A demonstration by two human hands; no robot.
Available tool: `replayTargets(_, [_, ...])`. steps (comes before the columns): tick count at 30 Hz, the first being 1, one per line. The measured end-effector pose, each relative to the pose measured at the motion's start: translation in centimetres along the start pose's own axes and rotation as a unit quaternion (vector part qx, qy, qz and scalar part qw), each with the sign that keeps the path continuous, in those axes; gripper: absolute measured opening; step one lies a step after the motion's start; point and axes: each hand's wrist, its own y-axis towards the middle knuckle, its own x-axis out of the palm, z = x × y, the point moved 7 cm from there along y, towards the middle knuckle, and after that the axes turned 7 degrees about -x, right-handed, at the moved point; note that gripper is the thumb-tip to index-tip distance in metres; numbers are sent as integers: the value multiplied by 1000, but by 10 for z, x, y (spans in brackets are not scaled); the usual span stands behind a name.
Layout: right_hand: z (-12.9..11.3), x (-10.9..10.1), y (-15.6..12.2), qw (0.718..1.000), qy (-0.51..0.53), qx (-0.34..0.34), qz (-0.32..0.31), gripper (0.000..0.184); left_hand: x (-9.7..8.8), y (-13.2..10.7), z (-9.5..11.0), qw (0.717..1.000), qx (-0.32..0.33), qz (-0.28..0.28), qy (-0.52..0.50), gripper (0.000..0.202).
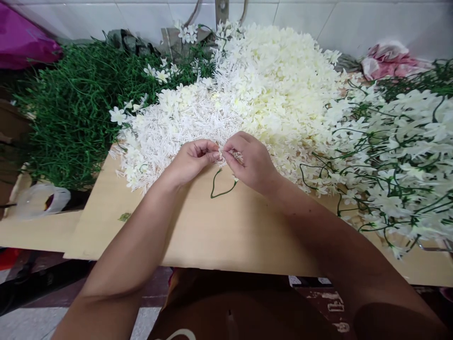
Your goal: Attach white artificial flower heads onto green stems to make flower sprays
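Observation:
My left hand (193, 159) and my right hand (249, 160) meet at the near edge of a big heap of white artificial flower pieces (247, 99). Both hands pinch small white petals between thumb and fingers. A thin green plastic stem (221, 185) curls down from my right hand onto the light wooden board (212, 231). The fingertips almost touch each other.
A mass of loose green stems (74, 108) lies at the left. Finished stems with white blossoms (399, 160) pile up at the right. A purple bag (21, 40) sits at the far left, a pink cloth (387, 59) at the back right, and a white tiled wall behind.

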Motion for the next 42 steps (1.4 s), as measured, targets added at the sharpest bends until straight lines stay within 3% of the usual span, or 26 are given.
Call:
replayTargets(5, [12,2,-3,985,165,53,24,12,1,-1,2,1000,3,-15,11,35])
replayTargets(7, [13,5,-3,980,190,55,10,6,-1,-2,2,999,0,-19,48,31])
replayTargets(10, [16,6,-1,970,229,82,-1,11,-2,-6,2,987,-5,-37,158,25])
replayTargets(12, [19,9,-2,955,272,120,-18,15,0,-10,1,963,-20,-46,265,22])
replayTargets(16, [21,22,-7,903,378,187,-87,23,7,-13,-3,886,-50,-25,460,14])
replayTargets(18, [25,28,-9,889,396,204,-102,28,11,-13,-3,858,-42,-8,512,11])
replayTargets(20, [33,31,-12,889,392,220,-88,33,13,-12,-4,850,-28,-1,527,9])
replayTargets(23, [46,30,-16,883,388,255,-58,37,9,-11,-4,880,-11,-2,476,6])
replayTargets(27, [46,28,-17,871,402,277,-52,42,0,-10,-3,955,-11,4,295,6])
replayTargets(29, [42,29,-16,867,414,272,-61,44,0,-8,-4,977,-20,1,213,3])
replayTargets(36, [42,27,-15,872,403,274,-48,43,-6,1,-12,997,-35,19,68,8])
replayTargets(42, [45,27,-16,871,402,282,-22,44,-5,1,-13,999,-50,8,19,8])
